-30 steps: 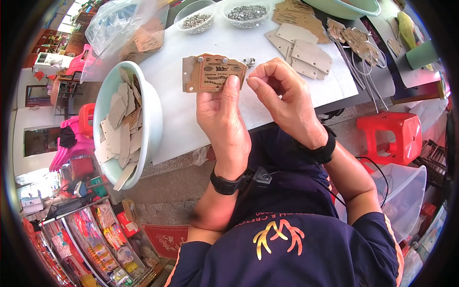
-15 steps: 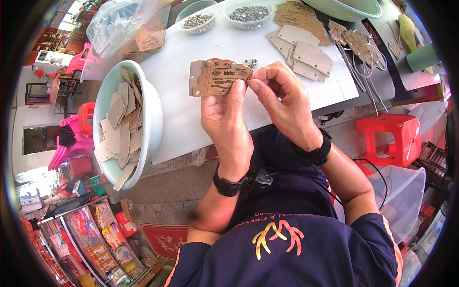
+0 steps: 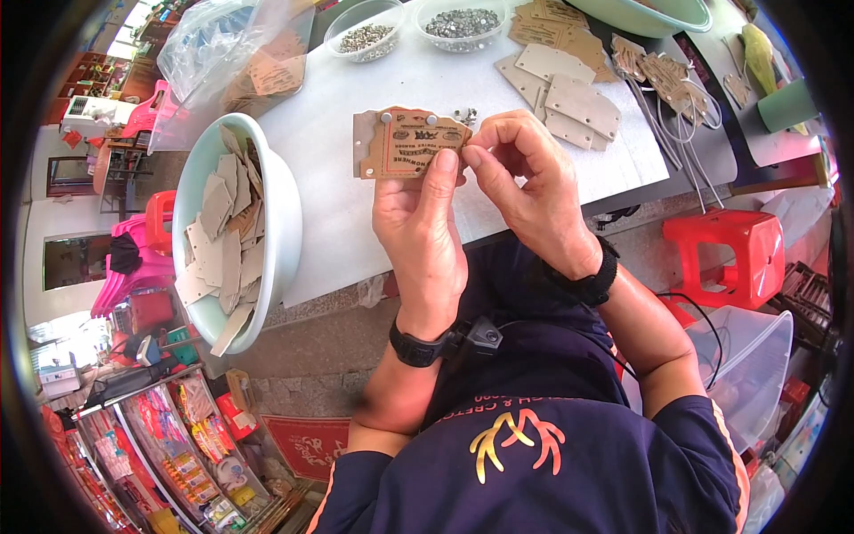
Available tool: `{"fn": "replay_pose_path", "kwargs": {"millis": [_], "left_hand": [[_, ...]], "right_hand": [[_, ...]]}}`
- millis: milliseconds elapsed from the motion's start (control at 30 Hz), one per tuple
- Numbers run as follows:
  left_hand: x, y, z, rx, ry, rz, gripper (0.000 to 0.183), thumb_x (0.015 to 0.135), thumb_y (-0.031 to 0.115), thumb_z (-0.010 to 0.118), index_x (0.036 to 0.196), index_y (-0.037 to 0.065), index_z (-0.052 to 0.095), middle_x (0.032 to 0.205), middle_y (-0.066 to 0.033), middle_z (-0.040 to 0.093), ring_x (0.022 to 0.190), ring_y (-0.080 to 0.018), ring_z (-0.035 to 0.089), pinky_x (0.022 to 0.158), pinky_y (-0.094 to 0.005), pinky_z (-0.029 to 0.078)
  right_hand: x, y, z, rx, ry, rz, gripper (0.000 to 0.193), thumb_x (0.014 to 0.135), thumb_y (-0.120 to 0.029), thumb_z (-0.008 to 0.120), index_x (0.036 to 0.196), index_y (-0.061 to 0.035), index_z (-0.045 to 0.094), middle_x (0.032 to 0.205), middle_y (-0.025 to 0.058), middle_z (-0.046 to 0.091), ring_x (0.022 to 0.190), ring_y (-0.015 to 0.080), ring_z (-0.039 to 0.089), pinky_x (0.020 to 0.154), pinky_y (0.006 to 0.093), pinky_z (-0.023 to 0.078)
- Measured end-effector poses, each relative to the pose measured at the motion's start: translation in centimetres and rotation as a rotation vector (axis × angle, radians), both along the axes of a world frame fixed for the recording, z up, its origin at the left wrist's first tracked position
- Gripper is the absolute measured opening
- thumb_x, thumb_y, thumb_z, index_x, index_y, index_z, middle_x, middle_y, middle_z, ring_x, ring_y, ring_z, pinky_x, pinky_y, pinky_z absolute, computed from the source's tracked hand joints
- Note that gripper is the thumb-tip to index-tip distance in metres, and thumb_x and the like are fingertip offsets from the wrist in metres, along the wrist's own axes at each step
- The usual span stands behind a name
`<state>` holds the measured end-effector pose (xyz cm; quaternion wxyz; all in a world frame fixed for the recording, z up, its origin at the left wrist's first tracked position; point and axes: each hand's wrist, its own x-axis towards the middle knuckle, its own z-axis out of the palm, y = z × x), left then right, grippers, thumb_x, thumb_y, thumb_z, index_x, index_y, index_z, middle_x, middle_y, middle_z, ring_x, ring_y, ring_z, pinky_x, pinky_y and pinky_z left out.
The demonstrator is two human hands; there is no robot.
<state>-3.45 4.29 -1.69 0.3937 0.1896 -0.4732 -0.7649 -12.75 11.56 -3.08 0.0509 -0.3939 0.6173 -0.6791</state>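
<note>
A brown printed card (image 3: 418, 145), shaped like a small plaque with a red border, rests upright above the table in my left hand (image 3: 425, 222). My left thumb lies on its front and the fingers are behind it. A plain grey-brown piece shows behind its left edge. Two round silver studs sit along its upper edge. At the card's right edge, my right hand (image 3: 529, 182) pinches with thumb and forefinger; whatever is between them is too small to make out. A few small metal studs (image 3: 466, 116) lie on the table just beyond the card.
Left of the table, a pale green basin (image 3: 286, 222) holds many grey-brown card pieces. Two clear bowls of metal studs, a bowl of dull ones (image 3: 367, 42) and a bowl of silver ones (image 3: 463, 25), stand at the back. Stacked blank pieces (image 3: 578, 107) lie right, near corded cards (image 3: 672, 80).
The card has tilted slightly in my left hand, and my left wrist has shifted a little left. My right hand keeps its pinch at the card's edge.
</note>
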Motion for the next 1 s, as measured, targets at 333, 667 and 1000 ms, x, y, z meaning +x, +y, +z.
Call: {"fn": "replay_pose_path", "kwargs": {"millis": [333,667,1000], "left_hand": [[0.2,-0.1,0.3,0.061,0.03,-0.061,0.03,0.093,0.009,0.061,0.123,0.005,0.054,0.113,-0.005,0.062,0.102,-0.0141,0.058,0.089,-0.0341,0.045],[0.5,-1.0,-0.6,-0.045,0.101,-0.089,0.038,0.091,0.003,0.057,0.127,0.004,0.049,0.111,-0.0055,0.06,0.1,-0.0143,0.057,0.089,-0.0339,0.045],[0.2,-0.3,0.1,-0.1,0.006,0.043,0.04,0.091,-0.001,0.055,0.13,0.001,0.045,0.112,-0.0058,0.057,0.097,-0.0119,0.054,0.084,-0.03,0.045]], "right_hand": [[-0.2,0.3,-0.1,-0.012,0.025,0.019,0.012,0.084,-0.005,0.07,0.091,-0.0018,0.06,0.08,0.0034,0.058,0.057,0.0077,0.049,0.052,0.0224,0.042],[0.8,1.0,0.8,0.071,-0.364,0.214,0.008,0.088,-0.008,0.067,0.091,-0.0025,0.061,0.072,-0.0046,0.052,0.06,0.0015,0.041,0.052,0.0194,0.037],[0.8,1.4,0.9,0.085,-0.49,0.245,0.011,0.094,-0.011,0.063,0.098,-0.0001,0.06,0.08,-0.0043,0.055,0.07,0.0008,0.046,0.06,0.0176,0.041]]}}
